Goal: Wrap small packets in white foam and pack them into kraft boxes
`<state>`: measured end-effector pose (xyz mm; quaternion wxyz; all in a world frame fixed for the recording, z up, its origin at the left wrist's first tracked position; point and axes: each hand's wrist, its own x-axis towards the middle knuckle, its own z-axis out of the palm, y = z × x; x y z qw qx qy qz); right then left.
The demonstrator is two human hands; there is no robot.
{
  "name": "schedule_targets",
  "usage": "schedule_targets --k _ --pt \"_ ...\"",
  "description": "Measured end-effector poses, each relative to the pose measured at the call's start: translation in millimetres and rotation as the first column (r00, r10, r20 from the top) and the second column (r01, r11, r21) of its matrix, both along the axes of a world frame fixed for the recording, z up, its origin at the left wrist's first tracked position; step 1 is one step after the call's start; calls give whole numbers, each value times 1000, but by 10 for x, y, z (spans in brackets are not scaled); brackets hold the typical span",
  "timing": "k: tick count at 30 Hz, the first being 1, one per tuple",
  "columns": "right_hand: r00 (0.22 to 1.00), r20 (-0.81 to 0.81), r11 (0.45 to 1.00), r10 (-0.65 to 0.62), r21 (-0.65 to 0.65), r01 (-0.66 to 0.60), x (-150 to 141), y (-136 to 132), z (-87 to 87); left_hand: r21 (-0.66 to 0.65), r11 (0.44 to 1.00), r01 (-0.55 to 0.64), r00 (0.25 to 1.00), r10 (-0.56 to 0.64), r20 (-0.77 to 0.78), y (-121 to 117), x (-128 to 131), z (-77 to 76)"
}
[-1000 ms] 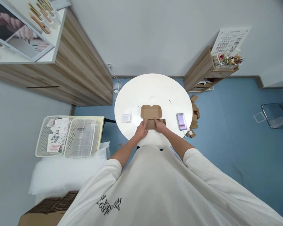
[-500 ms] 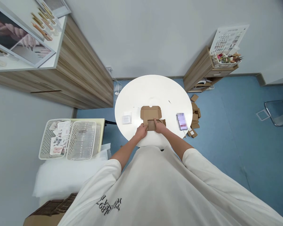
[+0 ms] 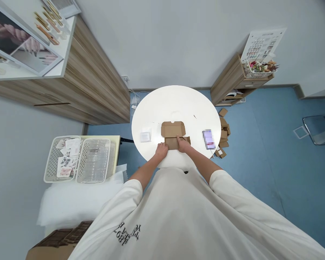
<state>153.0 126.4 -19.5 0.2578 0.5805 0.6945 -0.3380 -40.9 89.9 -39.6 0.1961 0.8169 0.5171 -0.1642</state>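
Just on the six o'clock side of the white bench's (image 3: 175, 101) middle lies a brown box (image 3: 171, 143), its lid (image 3: 173, 129) open toward twelve. The right hand (image 3: 184, 145) has its fingers clamped on the box at four o'clock, thumb over the edge. The left hand (image 3: 161, 150) touches the box at eight; whether its fingers grip, one cannot tell. Toward the bench's rim sit a clear case (image 3: 145, 136) near nine and a phone (image 3: 209, 139) near four.
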Motion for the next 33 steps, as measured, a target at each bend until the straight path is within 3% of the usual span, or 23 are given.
schedule_targets --k 10,16,19,22,24,26,29,33 --pt "999 -33 999 -36 17 36 23 -1 -38 51 993 -102 992 97 86 66 9 59" --pt "998 -51 998 -49 35 50 2 -13 -31 -19 997 -80 991 82 108 197 57 86" --pt "995 -96 995 -37 91 45 19 -104 -28 8 998 -59 995 58 79 222 67 69" --pt "989 -144 970 -31 236 64 119 -335 -29 37 999 -20 999 18 45 236 58 45" --pt "985 -141 915 -96 376 143 231 -547 -43 42 999 -6 999 5 35 251 52 31" --pt "960 -112 846 -256 455 278 356 -751 -75 41 999 -1 1000 0 32 271 52 19" --pt "879 -119 795 -462 383 471 515 -932 -149 34 999 5 1000 -6 27 301 63 5" --pt "830 -166 790 -532 256 557 582 -863 -219 19 1000 5 1000 -5 29 327 82 -2"
